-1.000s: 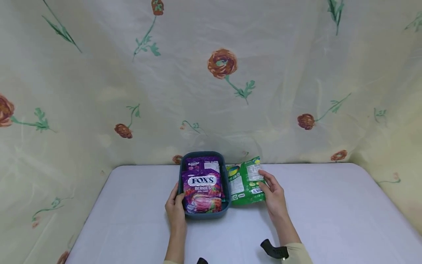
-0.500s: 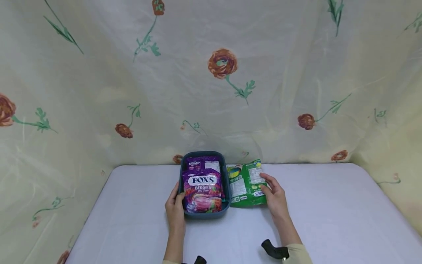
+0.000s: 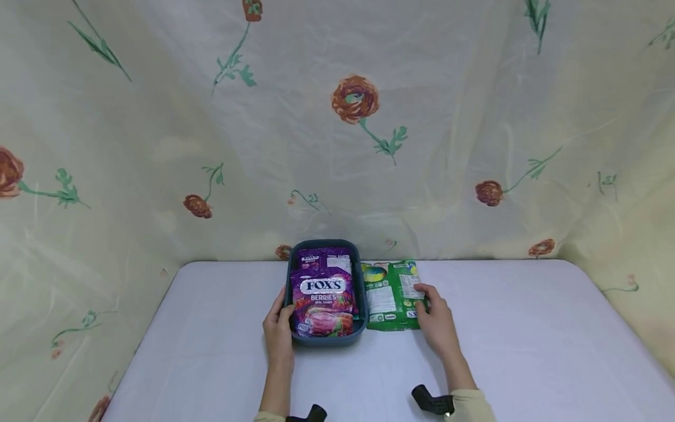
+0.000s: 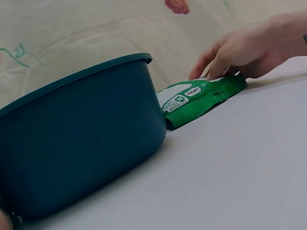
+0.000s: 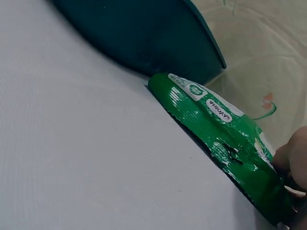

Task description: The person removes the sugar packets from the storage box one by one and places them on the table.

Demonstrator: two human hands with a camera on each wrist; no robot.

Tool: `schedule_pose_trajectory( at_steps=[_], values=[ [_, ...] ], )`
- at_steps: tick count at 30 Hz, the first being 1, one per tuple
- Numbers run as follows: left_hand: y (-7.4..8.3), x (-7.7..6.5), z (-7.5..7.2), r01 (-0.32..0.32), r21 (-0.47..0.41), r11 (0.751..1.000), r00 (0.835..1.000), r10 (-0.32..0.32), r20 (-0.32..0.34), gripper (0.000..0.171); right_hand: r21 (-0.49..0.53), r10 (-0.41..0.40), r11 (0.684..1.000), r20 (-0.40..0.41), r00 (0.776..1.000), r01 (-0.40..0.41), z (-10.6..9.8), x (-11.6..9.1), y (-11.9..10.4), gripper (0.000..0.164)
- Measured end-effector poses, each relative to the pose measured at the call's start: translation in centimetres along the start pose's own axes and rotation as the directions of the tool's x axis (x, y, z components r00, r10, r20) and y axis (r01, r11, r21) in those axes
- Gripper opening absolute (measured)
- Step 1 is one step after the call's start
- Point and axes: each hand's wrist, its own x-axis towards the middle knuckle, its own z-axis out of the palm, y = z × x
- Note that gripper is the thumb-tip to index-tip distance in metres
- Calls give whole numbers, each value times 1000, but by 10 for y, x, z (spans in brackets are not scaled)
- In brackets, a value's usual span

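Head view: a green bag [image 3: 387,299] lies on the table [image 3: 211,351], just left of the right hand [image 3: 437,321], the nearer one, whose fingers and thumb pinch its right edge; it looks longer near to far. Left of it, a bin [image 3: 329,341] holds purple bags [image 3: 323,302]; the left hand [image 3: 278,331] grips its left wall.

Left wrist view: the bin stands between left hand and green bag.

Right wrist view: the green bag's near left corner touches or almost touches the bin.

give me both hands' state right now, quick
Left hand: holding the blue-green container by its left side.
Right hand: touching the green packet; whether it grips cannot be told.
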Motion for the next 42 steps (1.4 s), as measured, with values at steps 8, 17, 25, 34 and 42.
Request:
schedule_pose_trajectory(
  at_steps=[8, 17, 25, 34, 42],
  values=[
    [0, 2, 3, -6, -21, 1000, 1000, 6, 23, 45, -90, -49, 995, -42, 998, 45, 2, -3, 1, 40],
    [1, 1, 3, -9, -34, 999, 1000, 10, 25, 45, -112, -72, 992, -50, 996, 66, 5, -4, 3, 39],
    [0, 2, 1, -22, -21, 1000, 999, 22, 24, 45, -121, -100, 988, -64, 993, 92, 6, -5, 0, 38],
    [-2, 4, -3, -23, 14, 1000, 999, 23, 32, 45, -140, -92, 986, -35, 995, 87, 6, -3, -3, 39],
    [-4, 4, -8, -5, -5, 1000, 998, 6, 58, 45, -110, -85, 991, -33, 996, 81, 5, -2, -1, 42]
  ],
)
